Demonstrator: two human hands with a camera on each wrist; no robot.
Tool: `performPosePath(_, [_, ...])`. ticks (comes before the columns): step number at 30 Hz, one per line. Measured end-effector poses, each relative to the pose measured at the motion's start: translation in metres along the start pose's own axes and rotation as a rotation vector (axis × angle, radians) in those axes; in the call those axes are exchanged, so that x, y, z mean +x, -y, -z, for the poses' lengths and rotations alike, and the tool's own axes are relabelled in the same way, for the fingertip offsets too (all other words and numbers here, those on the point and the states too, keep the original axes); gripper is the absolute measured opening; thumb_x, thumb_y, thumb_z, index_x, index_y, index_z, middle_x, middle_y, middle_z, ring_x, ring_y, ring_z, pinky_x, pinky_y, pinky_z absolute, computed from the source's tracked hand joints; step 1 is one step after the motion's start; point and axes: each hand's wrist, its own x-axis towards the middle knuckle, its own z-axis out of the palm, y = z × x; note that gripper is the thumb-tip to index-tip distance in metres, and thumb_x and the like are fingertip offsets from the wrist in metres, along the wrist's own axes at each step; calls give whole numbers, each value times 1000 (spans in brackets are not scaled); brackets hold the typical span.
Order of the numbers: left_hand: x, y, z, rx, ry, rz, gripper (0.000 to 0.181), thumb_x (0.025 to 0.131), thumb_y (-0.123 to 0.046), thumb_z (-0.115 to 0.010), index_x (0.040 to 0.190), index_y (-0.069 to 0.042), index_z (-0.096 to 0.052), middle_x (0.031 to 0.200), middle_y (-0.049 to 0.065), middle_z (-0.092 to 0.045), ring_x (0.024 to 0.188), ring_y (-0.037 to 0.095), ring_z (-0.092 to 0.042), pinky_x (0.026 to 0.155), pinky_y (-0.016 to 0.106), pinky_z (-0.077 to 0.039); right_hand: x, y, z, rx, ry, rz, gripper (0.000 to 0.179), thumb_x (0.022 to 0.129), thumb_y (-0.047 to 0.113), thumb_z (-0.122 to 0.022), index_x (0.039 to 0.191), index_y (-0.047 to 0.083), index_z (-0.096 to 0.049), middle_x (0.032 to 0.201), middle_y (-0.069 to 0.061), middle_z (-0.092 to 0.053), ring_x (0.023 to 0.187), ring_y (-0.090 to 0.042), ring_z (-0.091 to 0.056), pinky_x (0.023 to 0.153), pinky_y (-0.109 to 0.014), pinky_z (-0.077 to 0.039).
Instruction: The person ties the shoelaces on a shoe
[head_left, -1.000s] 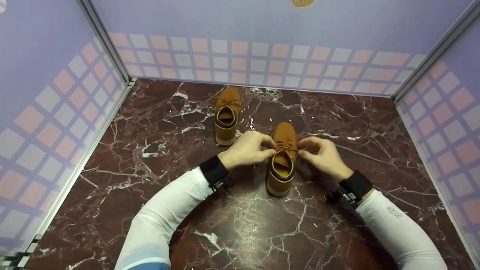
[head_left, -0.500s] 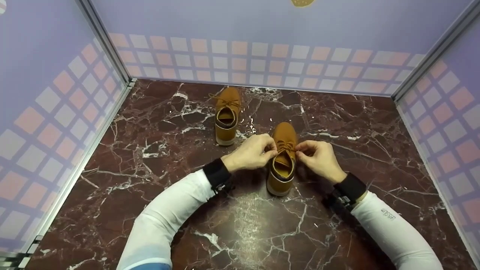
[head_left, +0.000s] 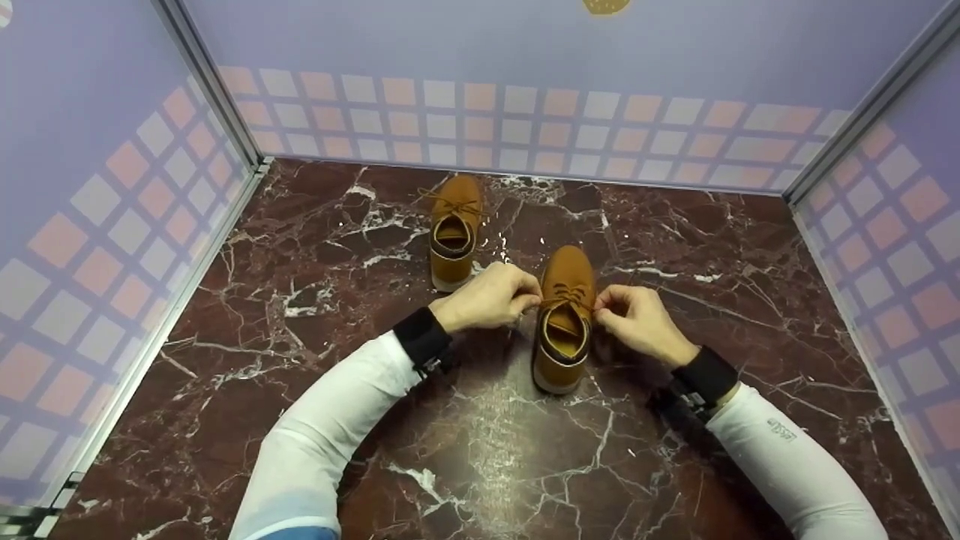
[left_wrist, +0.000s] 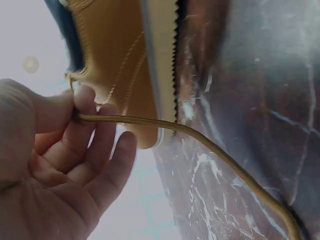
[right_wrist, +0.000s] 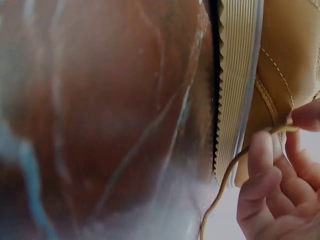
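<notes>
A tan lace-up shoe (head_left: 568,266) stands on the marbled surface, toe pointing away from me, with one hand at each side of its laces. My left hand (head_left: 491,298) pinches a brown shoelace (left_wrist: 150,121) between thumb and index finger; its loose end hangs down past the sole. On the other side, my right hand (head_left: 637,319) pinches the other lace end (right_wrist: 220,190) in the same way, close to the shoe's side. The laces cross over the tongue, just in front of the shoe's opening.
A second tan shoe (head_left: 450,255) with a tied bow stands farther back and to the left. Purple panels with pink and white squares (head_left: 480,124) enclose the dark red marbled surface (head_left: 337,255) at the back and both sides.
The right hand has moved in to the shoe's side and its fingertips have come together on the lace. The left hand has drawn slightly away to the left.
</notes>
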Motion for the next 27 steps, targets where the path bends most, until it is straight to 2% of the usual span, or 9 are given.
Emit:
performPosePath(3, [-1,1,3,-80,41,31,21,111,-18,-68,108,-4,-84,99,16,-85,71,10,-71,70,26,-61,0,1,5,108,80,-8,13,97,2,-63,95,-4,-75,70,-9,-71,54,-10,-61,53,-18,-45])
performPosePath(7, [-4,2,2,-302,85,77,27,114,-21,-65,102,-2,-80,97,23,-80,67,6,-60,62,20,-50,1,4,11,344,188,32,23,105,-2,-55,95,-21,-64,69,-10,-69,48,-12,-60,43,-23,-46])
performPosePath(10, [-4,1,-2,-526,88,121,24,114,-18,-65,101,-4,-79,92,15,-78,70,11,-61,62,22,-51,1,7,12,496,232,76,27,109,-2,-54,91,-22,-59,68,-6,-68,47,-7,-60,40,-26,-48])
performPosePath(12, [-3,0,-4,-646,84,147,21,114,-16,-65,102,-6,-79,89,5,-78,72,13,-64,64,22,-55,1,8,12,555,239,95,26,110,-2,-55,88,-14,-63,66,-4,-66,48,-4,-60,40,-25,-48])
performPosePath(14, [-2,-1,-5,-738,80,168,19,114,-15,-66,104,-5,-79,87,-2,-77,71,12,-67,65,23,-58,1,9,12,585,238,116,27,111,-2,-55,87,-1,-68,65,-1,-66,48,-3,-61,42,-24,-49])
performPosePath(16, [-1,-1,-6,-784,77,173,20,114,-15,-66,106,-3,-79,86,-5,-77,69,11,-68,64,22,-60,1,10,12,600,232,126,30,111,-2,-55,88,9,-71,66,2,-67,49,-4,-61,43,-23,-49])
performPosePath(18, [-1,-3,-5,-827,71,181,20,114,-15,-66,108,-1,-79,86,-5,-78,70,9,-69,65,22,-61,1,10,12,603,225,129,32,111,-2,-55,89,14,-73,67,3,-68,49,-6,-61,43,-23,-50])
performPosePath(24, [1,-4,-4,-917,22,180,17,114,-9,-64,111,-2,-80,87,-8,-80,81,6,-77,74,23,-68,0,14,13,577,187,117,30,109,-3,-58,92,15,-75,67,6,-68,49,-6,-61,43,-21,-48])
performPosePath(27, [3,-4,-6,-999,2,192,16,113,-2,-63,111,-3,-79,87,-7,-81,83,7,-79,78,24,-69,1,17,13,578,183,118,22,108,-4,-60,94,4,-74,67,7,-69,51,-3,-62,43,-20,-48])
